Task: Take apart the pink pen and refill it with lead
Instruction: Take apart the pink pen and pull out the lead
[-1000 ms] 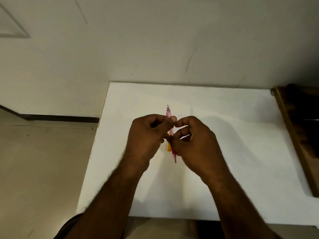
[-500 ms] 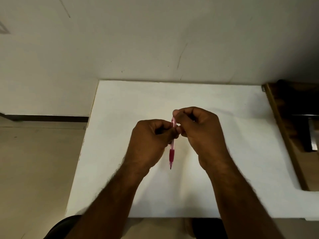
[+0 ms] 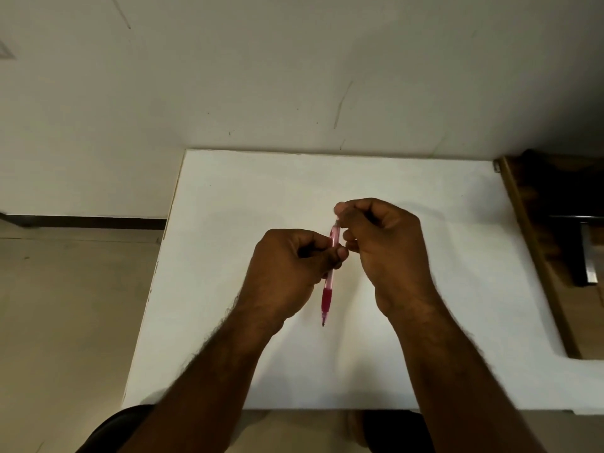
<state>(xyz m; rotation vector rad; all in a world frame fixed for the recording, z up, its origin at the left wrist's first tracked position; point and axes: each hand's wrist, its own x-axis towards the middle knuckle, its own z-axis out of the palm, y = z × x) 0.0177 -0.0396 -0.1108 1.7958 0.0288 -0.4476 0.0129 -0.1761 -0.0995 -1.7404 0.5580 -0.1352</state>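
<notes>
You've got the pink pen (image 3: 328, 282) held above the white table (image 3: 228, 197), right around the middle of the frame, tip pointing down toward you. Your left hand (image 3: 291, 269) has its fingers curled around the barrel, and your right hand (image 3: 382, 243) pinches the pen's top end.

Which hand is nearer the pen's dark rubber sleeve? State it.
Left. The left hand holds the pink pen mid-barrel, just above the rubber sleeve; the right hand pinches the far top end.
</notes>
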